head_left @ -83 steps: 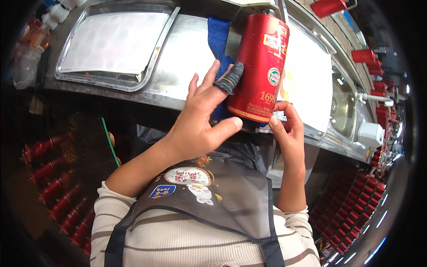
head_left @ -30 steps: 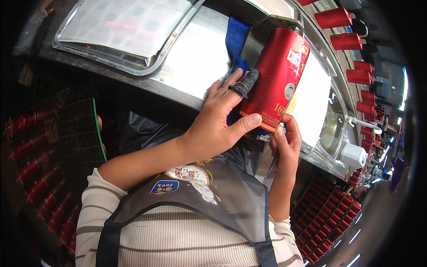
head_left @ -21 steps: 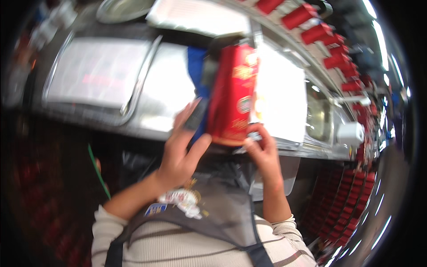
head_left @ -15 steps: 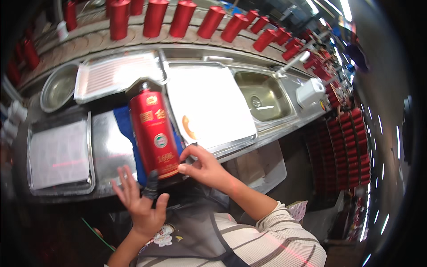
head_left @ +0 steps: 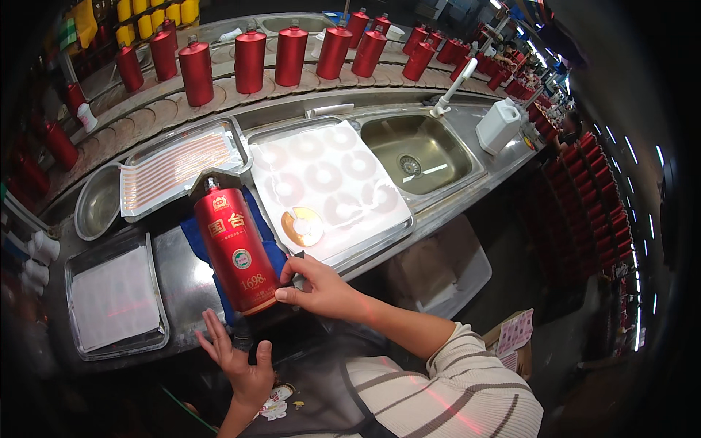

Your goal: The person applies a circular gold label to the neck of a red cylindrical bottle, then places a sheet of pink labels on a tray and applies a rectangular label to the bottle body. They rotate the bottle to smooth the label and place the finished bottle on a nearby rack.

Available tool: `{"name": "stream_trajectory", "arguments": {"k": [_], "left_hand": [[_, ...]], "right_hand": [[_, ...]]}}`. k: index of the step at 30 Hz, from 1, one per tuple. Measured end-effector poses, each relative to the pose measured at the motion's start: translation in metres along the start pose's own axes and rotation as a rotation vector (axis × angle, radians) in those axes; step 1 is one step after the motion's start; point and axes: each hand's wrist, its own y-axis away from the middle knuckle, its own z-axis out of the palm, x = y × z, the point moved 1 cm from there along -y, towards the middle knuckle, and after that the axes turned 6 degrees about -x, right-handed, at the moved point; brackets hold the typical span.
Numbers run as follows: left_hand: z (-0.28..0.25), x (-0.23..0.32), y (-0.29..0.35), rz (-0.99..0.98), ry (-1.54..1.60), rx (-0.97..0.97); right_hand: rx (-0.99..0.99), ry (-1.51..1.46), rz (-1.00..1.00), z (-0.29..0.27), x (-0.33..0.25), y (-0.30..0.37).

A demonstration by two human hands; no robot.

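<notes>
A red bottle point(head_left: 237, 252) with gold lettering and a round green-and-white emblem lies tilted on a blue cloth point(head_left: 197, 237), its neck in a dark notched rest point(head_left: 219, 177). My right hand point(head_left: 314, 288) is at the bottle's lower right edge, with thumb and curled forefinger closed on it; any thin piece between them is too small to make out. Just below the bottle's base, my left hand point(head_left: 244, 365) is open, fingers spread, holding nothing. Dark covers sit on a finger of each hand. Beside the bottle, a tray point(head_left: 376, 247) carries white sheets with pale rings and one gold ring point(head_left: 302, 226).
A sink point(head_left: 416, 157) with a white tap point(head_left: 458, 84) and white jug point(head_left: 498, 125) lies right. Left are a striped-sheet tray point(head_left: 241, 139), a metal bowl point(head_left: 91, 212) and a paper-lined tray point(head_left: 157, 314). Red bottles point(head_left: 250, 62) line a conveyor point(head_left: 219, 95) behind.
The view has shifted, showing more of the conveyor. My right hand stays at the bottle's lower right edge; my left hand remains open below the base.
</notes>
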Motion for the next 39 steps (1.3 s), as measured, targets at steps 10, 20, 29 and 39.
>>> {"name": "stream_trajectory", "arguments": {"k": [10,20,29,39], "left_hand": [[0.0,0.0,0.0,-0.06,0.061,0.024],[-0.021,0.013,-0.021,0.17,-0.219,0.028],[-0.041,0.046,-0.054,0.367,-0.445,-0.116],[-0.014,0.053,-0.094,0.563,-0.505,-0.061]], "right_hand": [[-0.015,0.024,0.007,-0.004,0.003,0.001],[-0.007,0.043,-0.018,-0.006,0.003,0.002],[0.004,0.034,-0.014,-0.005,0.008,0.002],[-0.09,-0.071,0.031,-0.019,0.011,0.003]]}}
